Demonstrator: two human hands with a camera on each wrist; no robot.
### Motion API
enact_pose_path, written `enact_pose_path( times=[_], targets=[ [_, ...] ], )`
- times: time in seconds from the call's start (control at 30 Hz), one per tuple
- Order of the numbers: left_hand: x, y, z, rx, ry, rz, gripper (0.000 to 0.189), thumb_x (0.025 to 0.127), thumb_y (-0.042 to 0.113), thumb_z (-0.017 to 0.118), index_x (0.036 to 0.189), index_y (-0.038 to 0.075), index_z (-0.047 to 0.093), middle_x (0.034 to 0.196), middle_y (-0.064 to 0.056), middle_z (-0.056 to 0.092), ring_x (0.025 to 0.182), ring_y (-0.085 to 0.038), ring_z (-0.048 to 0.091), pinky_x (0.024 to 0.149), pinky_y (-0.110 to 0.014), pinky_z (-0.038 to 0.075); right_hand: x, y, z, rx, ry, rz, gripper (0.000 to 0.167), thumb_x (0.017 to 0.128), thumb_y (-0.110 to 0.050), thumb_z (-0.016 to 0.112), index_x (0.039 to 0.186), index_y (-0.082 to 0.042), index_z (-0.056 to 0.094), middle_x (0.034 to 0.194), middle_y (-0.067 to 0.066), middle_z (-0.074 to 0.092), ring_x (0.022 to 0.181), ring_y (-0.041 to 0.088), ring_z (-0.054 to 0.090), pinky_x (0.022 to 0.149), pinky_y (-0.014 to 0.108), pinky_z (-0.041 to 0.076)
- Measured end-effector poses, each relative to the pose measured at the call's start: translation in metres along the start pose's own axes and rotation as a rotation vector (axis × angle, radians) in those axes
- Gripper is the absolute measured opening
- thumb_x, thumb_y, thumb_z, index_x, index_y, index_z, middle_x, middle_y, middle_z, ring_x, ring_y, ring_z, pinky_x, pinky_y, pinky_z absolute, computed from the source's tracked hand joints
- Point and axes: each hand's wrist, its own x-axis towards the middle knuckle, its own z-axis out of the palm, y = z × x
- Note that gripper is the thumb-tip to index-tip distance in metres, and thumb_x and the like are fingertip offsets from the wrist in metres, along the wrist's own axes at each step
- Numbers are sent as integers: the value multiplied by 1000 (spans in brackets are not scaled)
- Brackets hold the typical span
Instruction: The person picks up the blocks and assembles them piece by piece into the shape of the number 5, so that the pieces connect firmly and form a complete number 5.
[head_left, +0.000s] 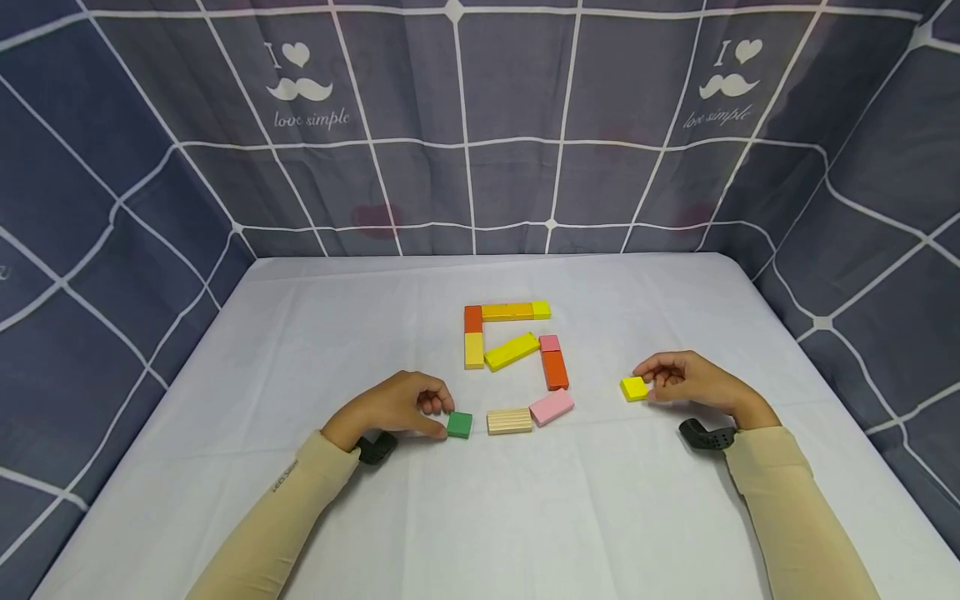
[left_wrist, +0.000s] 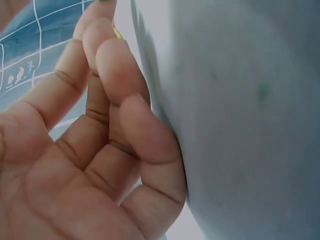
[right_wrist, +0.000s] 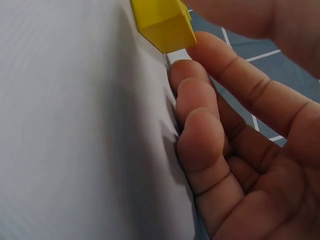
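My left hand (head_left: 397, 407) pinches a small green block (head_left: 460, 425) at its left side between thumb and forefinger; the left wrist view shows the other fingers curled close to the cloth. On the right, thumb and forefinger of my right hand (head_left: 697, 382) hold a yellow block (head_left: 633, 389), also seen as a yellow block (right_wrist: 165, 25) in the right wrist view. A bit of pink (head_left: 651, 395) shows beneath those fingers, mostly hidden. Just right of the green block lies a ridged wooden block (head_left: 509, 421), then a tilted pink block (head_left: 552, 407).
Further back, blocks form a bent line: a long orange-yellow block (head_left: 507, 312), a yellow end block (head_left: 541, 310), an orange block (head_left: 473, 318), a pale yellow block (head_left: 474, 351), a slanted yellow block (head_left: 512, 352), a small pink block (head_left: 550, 342) and a red-orange block (head_left: 555, 369). A white cloth (head_left: 495, 517) covers the table.
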Motion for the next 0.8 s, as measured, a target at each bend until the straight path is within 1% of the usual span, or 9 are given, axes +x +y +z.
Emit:
enact_pose_path(
  times=[0.2,0.47,0.8],
  targets=[
    [3,1,4,43,18,13,24,85,9,91,103,7,75,88,1,63,84,-13,55,78,-25,48,0,0,0,-34,10,37,37,89,9,79,122,19,66,101,5,67,80,9,56,71,19,49],
    [4,8,10,64,39,-5,24,86,11,91,103,9,74,88,2,62,88,-14,57,84,-27,49,2,0,1,-51,21,68,36,88,9,80,120,18,66,101,4,66,81,8,55,71,19,49],
    [5,12,15,88,52,-22,24,87,13,91,103,10,74,87,3,61,87,-15,56,82,-29,46,3,0,1,-35,14,79,37,88,10,80,121,19,65,100,5,63,80,9,53,70,20,47]
  ],
)
